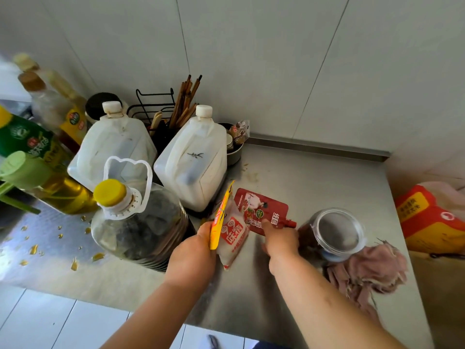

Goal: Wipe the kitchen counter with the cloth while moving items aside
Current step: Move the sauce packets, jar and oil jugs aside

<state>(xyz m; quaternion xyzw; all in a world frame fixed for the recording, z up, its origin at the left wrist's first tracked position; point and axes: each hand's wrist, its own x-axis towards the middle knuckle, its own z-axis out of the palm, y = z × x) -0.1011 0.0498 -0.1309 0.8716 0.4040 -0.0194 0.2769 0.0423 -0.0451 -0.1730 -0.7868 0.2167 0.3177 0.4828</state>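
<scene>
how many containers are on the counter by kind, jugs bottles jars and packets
White jugs: 2
Bottles: 5
Clear jar: 1
Packets in hand: 2
Total: 10

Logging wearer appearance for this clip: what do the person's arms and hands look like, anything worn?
Both forearms are bare as far as the frame shows. The left hand and right hand show no gloves, and no rings, watch or bracelet are visible. No sleeves show.
</scene>
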